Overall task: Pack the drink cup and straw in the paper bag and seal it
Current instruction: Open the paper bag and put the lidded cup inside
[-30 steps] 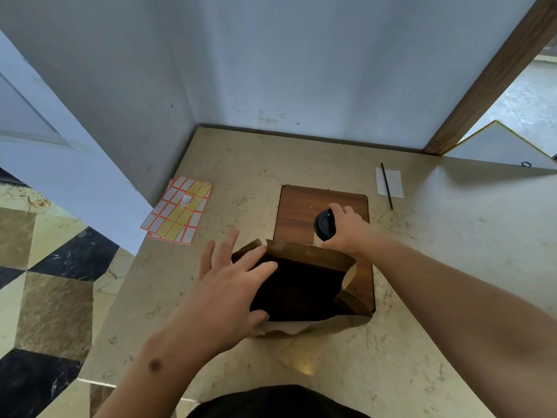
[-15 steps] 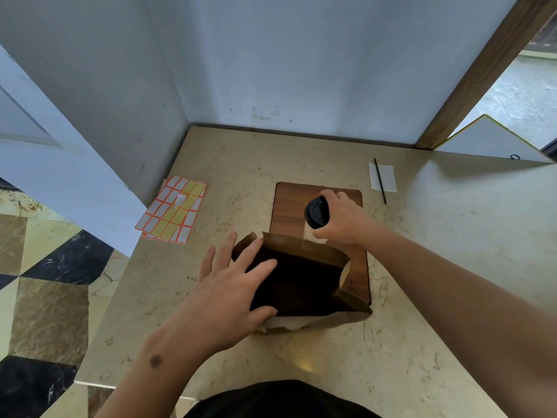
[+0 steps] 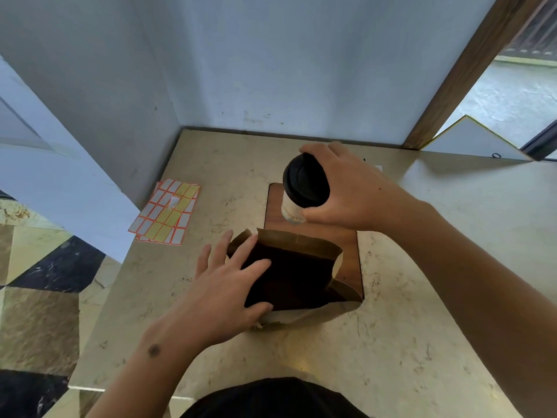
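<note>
1. Gripping the drink cup [image 3: 297,203] in the right hand [image 3: 349,191]: fingers wrapping the far side of the black lid [image 3: 306,181], thumb pressing the near side just under it. Grip closed around the cup.
2. Holding the cup in the air over the wooden board [image 3: 343,239], upright with a slight tilt, lid facing the camera. Pale cup body showing below the lid.
3. Sitting beyond the bag mouth, not inside it.
4. Bracing the paper bag [image 3: 301,245] with the left hand [image 3: 220,294]: palm down, fingers spread flat. Two fingers and the thumb reaching over the left rim into the dark opening, the other fingers lying outside on the left wall. Grip wide, nothing clamped.
5. Standing open on the counter [image 3: 407,342], bag mouth gaping upward, partly overlapping the board's near end.
6. Lying flat near the counter's left edge: a sheet of orange-bordered labels [image 3: 165,215], well apart from the bag.
7. Straw: only a thin dark tip peeking out behind the right hand; cannot tell more.
</note>
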